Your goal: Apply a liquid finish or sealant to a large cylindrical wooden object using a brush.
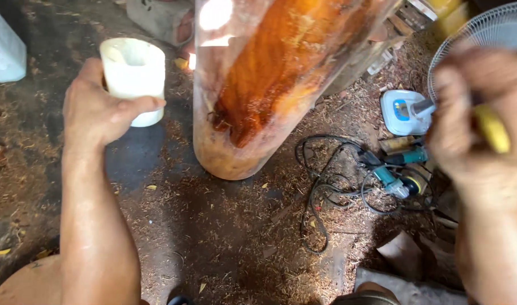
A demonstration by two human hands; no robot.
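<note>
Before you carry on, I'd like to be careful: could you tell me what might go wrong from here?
The open white cup in the left hand is held over the sawdust floor and could spill if tipped. Tangled black cords by the angle grinder could catch a foot. The right hand with its yellow-handled tool is blurred, close to the glossy wood slab.

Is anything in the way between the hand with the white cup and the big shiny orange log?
Nothing visible. The left hand holds the white cup just left of the glossy orange log, with only open air and the sawdust floor between them. The right hand grips a yellow-handled tool on the log's other side.
</note>
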